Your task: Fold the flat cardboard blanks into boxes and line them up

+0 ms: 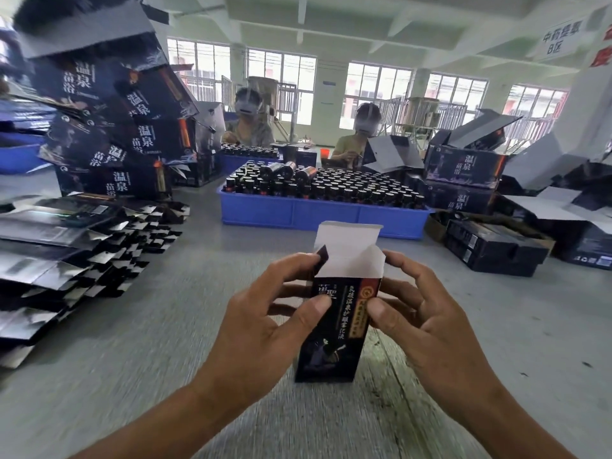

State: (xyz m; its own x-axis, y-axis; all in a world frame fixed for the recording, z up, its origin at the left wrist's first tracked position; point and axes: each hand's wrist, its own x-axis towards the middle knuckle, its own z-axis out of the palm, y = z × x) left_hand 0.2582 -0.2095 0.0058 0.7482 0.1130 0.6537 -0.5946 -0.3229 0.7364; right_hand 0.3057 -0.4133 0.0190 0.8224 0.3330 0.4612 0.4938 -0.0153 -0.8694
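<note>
- The small dark box (334,323) sits in the lower middle of the frame, held up just above the grey desk (165,326). I cannot tell if its bottom touches the desk.
- The left hand (265,323) has its grip clamped on the left side of the box, with the thumb pressed on the front face and the fingers curled round the back.
- The right hand (427,313) has its grip clamped on the right side in the same way, thumb on the front, fingertips up by the top edge.
- The box looks very light, since it is thin card with nothing inside. It should be stiff along its folds but easy to dent if squeezed hard.
- The dark print looks shiny, so it may be a bit slippery. The best place to hold is on the side walls near the corners, where the card is strongest.
- The top flaps (347,246) look thin and bendy. Push them gently at their fold lines.
- The box stands upright. Its long side runs up and down in the frame, leaning a little to the right at the top.
- The open end points up and away from the person, and the white inside shows. The big back flap stands straight up.
- A stack of flat blanks (66,246) lies at the left of the frame, well apart from the box.
- A blue tray (318,217) of bottles sits behind the box, in the middle of the frame.
</note>
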